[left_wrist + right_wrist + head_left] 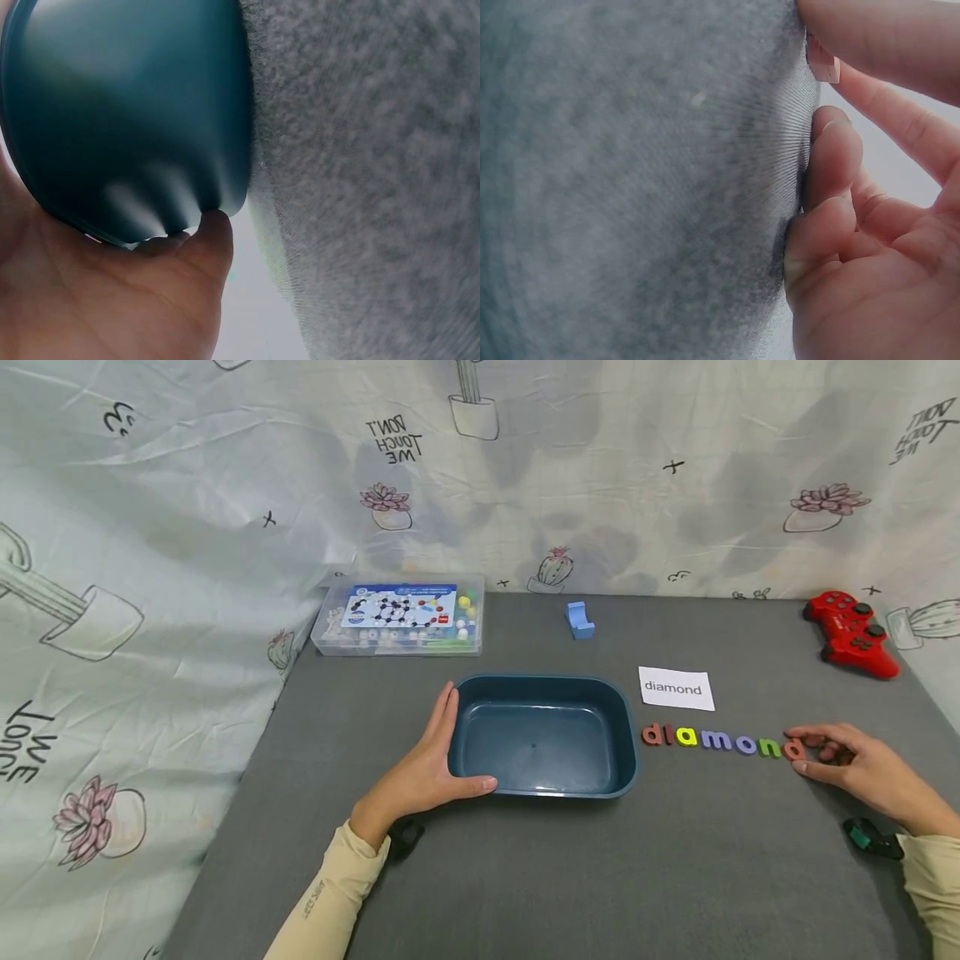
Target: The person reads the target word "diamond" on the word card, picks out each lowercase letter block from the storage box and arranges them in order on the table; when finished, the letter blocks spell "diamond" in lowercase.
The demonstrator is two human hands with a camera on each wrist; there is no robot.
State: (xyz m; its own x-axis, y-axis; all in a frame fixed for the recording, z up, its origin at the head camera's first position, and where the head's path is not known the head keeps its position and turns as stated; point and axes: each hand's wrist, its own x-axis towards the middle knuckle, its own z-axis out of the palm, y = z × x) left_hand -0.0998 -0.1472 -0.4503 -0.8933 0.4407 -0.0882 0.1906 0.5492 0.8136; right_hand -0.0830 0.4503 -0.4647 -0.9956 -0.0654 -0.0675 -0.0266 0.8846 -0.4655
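Note:
A dark teal plastic basin [540, 752] sits mid-table. My left hand [423, 768] holds its left end, with the thumb on the near rim and the fingers along the left wall; in the left wrist view, fingertips [215, 225] press the basin's outer wall. To the right, coloured toy letters [716, 740] in a row spell "diamond". My right hand [870, 768] pinches the last red letter d [793, 749] between thumb and index finger, down at the table. Its other fingers curl under in the right wrist view. Behind the row lies a white card [677, 688] printed "diamond".
A clear plastic case [397, 639] with a molecule-model label stands at the back left. A small blue phone stand [580, 621] is at the back middle, and a red game controller [853, 635] at the back right. A printed curtain hangs behind the grey tabletop [570, 885].

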